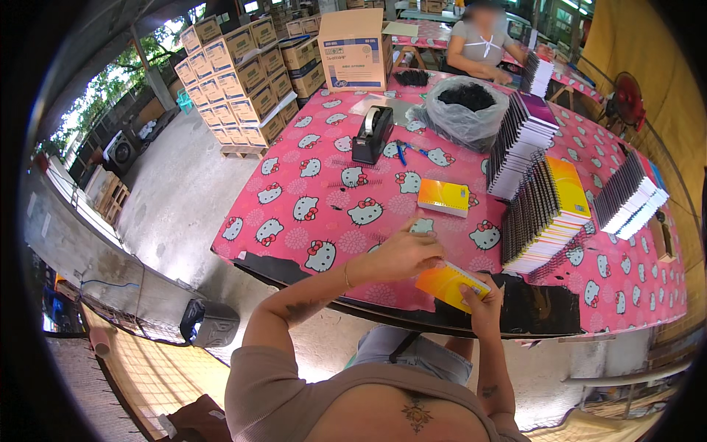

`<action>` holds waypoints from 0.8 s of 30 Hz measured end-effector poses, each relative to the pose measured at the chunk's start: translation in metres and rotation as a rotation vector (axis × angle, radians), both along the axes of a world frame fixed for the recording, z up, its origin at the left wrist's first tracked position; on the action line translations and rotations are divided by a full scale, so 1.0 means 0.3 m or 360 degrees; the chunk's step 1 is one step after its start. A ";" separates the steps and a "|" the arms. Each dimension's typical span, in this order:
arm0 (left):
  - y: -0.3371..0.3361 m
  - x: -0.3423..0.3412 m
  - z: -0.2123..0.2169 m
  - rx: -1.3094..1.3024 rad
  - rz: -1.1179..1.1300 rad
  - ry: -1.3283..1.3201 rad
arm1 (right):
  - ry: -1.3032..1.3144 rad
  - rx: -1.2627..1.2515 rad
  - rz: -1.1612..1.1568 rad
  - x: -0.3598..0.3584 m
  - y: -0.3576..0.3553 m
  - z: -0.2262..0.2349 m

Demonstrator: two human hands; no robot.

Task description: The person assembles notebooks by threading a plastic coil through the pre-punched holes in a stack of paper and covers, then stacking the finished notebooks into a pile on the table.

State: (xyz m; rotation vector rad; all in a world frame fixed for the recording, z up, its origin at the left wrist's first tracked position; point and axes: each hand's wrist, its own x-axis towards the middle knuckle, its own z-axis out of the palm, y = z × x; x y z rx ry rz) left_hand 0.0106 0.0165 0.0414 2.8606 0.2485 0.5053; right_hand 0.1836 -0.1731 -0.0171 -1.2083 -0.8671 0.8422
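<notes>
My right hand (482, 297) holds a small yellow-orange notebook (447, 283) by its lower right corner, just above the table's near edge. My left hand (403, 253) rests its fingers on the notebook's upper left edge, pinching it there. Another yellow spiral notebook (443, 197) lies flat on the pink patterned tablecloth (317, 177) a little farther away. To the right lean rows of spiral notebooks (545, 214) stacked on edge.
A black tape dispenser (372, 134), a blue pen (401, 153) and a clear bag of black spirals (465, 109) sit mid-table. A cardboard box (354, 50) stands at the far end, where another person (482, 44) works. Stacked cartons (239, 77) stand on the left floor.
</notes>
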 end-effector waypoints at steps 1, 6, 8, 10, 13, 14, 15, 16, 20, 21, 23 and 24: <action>-0.052 0.019 0.012 0.0321 0.0169 -0.0125 | 0.0049 0.0030 -0.0050 0.000 0.003 0.000; -0.210 -0.035 -0.108 0.0514 0.0233 0.0025 | 0.0163 0.0081 -0.0179 -0.014 0.014 -0.005; -0.174 -0.003 -0.057 0.0661 0.0411 0.0170 | 0.0153 0.0058 -0.0102 -0.054 0.036 0.003; -0.114 0.025 0.023 0.0659 0.0509 -0.0008 | 0.0215 0.0139 -0.0058 -0.084 0.048 0.014; -0.200 -0.033 -0.100 0.0349 0.0150 -0.0138 | 0.0227 0.0059 -0.0201 -0.057 0.033 0.049; -0.228 -0.049 -0.099 0.0216 -0.0061 -0.0153 | 0.0281 0.0138 -0.0222 -0.039 0.034 0.033; -0.204 -0.031 -0.089 0.0450 0.0132 -0.0096 | 0.0247 0.0141 -0.0163 -0.035 0.045 0.022; -0.185 0.013 -0.010 0.0646 0.0307 -0.0038 | 0.0215 0.0109 -0.0127 -0.032 0.038 0.012; -0.183 0.024 0.038 0.0465 0.0264 0.0027 | 0.0164 0.0001 -0.0146 -0.062 0.028 0.047; -0.218 0.014 0.007 0.0373 0.0100 0.0187 | 0.0145 -0.0033 -0.0193 -0.056 0.022 0.057; -0.239 0.042 0.004 0.0550 0.0121 0.0111 | 0.0127 0.0097 -0.0169 -0.043 0.020 0.029; -0.244 0.062 0.004 0.0637 0.0131 0.0072 | 0.0106 0.0130 -0.0121 -0.043 0.024 0.021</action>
